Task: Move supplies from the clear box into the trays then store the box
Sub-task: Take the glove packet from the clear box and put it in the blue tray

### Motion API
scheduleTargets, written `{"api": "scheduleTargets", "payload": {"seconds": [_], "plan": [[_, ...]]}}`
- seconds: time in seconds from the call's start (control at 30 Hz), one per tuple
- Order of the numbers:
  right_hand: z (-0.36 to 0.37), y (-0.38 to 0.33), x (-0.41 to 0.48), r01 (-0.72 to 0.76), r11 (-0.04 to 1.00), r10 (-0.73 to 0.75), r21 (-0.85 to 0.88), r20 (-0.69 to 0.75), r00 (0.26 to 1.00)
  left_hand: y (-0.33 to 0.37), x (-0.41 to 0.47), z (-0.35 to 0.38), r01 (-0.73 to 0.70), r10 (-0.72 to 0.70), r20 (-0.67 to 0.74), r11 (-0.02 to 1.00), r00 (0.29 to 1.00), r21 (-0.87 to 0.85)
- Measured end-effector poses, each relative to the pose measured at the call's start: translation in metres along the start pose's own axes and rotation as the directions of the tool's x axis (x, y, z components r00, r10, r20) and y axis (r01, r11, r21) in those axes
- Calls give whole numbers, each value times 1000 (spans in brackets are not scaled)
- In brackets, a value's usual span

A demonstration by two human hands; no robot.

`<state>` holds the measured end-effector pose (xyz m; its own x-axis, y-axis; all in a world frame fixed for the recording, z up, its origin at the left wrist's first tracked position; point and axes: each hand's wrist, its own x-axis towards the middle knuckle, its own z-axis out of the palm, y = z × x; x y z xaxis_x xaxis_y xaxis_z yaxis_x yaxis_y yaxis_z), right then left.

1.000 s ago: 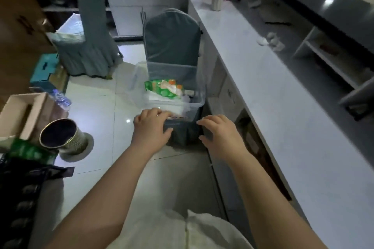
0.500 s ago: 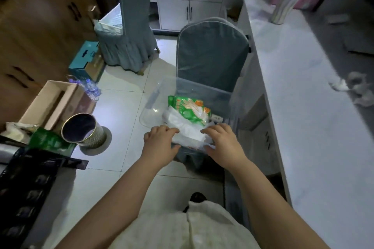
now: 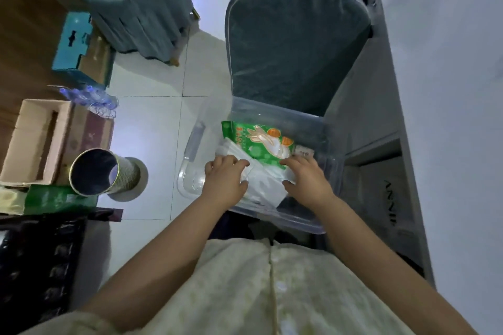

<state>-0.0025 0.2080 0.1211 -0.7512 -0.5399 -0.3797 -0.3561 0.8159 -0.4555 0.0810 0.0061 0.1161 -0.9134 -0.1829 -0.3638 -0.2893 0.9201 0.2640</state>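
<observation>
A clear plastic box (image 3: 330,171) rests on the seat of a grey-covered chair (image 3: 294,41) pushed against the counter. Inside lie a green pack of gloves (image 3: 258,139) and a stack of white packets (image 3: 265,185) in front of it. My left hand (image 3: 224,181) is inside the box, with fingers and thumb closed on the left end of the white packets. Reaching in from the other side, my right hand (image 3: 309,179) holds their right end, fingertips touching the green pack. A black tray (image 3: 40,266) lies at the lower left.
A long pale counter (image 3: 449,117) runs down the right, with an open shelf (image 3: 381,185) below it. On the floor to the left stand a round tin (image 3: 95,171), cardboard boxes (image 3: 35,141), a teal box (image 3: 73,43) and a second covered chair (image 3: 147,3).
Both hands went from the box's near rim into the box and closed on the white packets. The camera has tilted down and moved closer.
</observation>
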Motion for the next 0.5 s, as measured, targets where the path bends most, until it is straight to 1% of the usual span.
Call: {"api": "scheduleTargets", "payload": {"seconds": [0.1, 0.17, 0.3, 0.4, 0.5], "plan": [[12, -1, 31, -123, 992, 122, 22, 35, 992, -19, 42, 10, -102, 98, 108, 994, 989, 28], [20, 1, 52, -214, 976, 212, 27, 71, 975, -30, 72, 15, -150, 147, 172, 989, 974, 2], [36, 10, 90, -379, 921, 365, 90, 141, 920, -44, 134, 25, -178, 173, 262, 984, 949, -5], [50, 22, 119, -419, 895, 400, 155, 140, 906, -50, 172, 38, -182, 172, 275, 983, 946, 12], [67, 37, 150, -407, 874, 409, 267, 52, 911, -53, 199, 57, -185, 171, 261, 982, 950, 30]]}}
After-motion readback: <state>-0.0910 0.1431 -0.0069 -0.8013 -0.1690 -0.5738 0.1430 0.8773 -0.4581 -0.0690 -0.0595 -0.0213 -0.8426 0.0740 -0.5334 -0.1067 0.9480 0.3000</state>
